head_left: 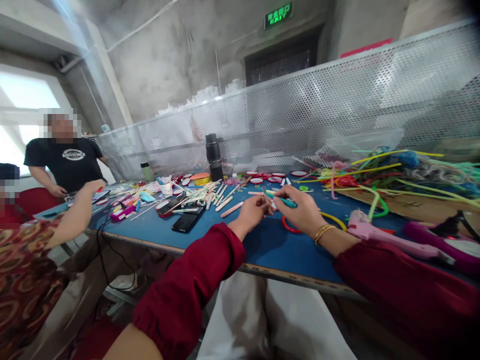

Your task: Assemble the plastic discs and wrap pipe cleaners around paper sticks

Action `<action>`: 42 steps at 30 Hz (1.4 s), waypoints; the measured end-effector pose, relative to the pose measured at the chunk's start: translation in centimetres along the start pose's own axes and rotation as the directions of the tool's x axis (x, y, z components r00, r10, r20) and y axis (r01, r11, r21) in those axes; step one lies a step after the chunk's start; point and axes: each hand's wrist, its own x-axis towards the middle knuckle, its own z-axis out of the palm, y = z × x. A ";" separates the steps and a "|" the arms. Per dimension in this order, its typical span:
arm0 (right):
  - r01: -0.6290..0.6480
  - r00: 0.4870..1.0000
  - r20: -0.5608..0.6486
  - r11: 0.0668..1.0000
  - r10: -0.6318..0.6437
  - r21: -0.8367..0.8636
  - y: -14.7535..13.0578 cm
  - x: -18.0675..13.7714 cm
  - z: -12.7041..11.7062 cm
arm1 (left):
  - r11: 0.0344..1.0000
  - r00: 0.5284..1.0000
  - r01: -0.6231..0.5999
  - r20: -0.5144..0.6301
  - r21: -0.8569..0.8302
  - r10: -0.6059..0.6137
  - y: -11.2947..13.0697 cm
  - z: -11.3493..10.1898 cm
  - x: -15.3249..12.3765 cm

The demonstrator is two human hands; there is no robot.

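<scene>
My left hand is closed in a pinch over the blue table, its fingertips meeting those of my right hand. What it pinches is too small to name. My right hand is closed round a teal pen-like stick that points left. Just under that hand lies a red ring, with a yellow loop beside it. Both my sleeves are dark red, and a gold bracelet sits on my right wrist.
A black phone and several wooden sticks lie left of my hands. A black bottle stands at the back. Pink glue guns and coloured pipe cleaners fill the right. One person sits at my left, another stands behind.
</scene>
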 end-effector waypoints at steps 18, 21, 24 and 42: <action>0.006 1.000 0.004 1.000 -0.006 -0.014 -0.2 0.0 -0.1 | 1.000 1.000 0.031 0.003 0.004 -0.031 0.6 0.1 -0.3; 0.015 1.000 0.002 1.000 -0.015 -0.007 -0.1 0.0 -0.1 | 1.000 1.000 0.021 0.002 0.007 -0.021 0.7 0.1 -0.4; 0.014 1.000 0.009 1.000 -0.014 -0.003 0.0 0.0 0.0 | 1.000 1.000 0.016 -0.006 0.008 -0.016 0.8 0.1 -0.5; -0.034 0.999 0.023 0.999 0.034 -0.024 -0.5 0.1 -0.3 | 1.000 1.000 0.002 0.008 -0.001 -0.002 0.4 0.1 0.1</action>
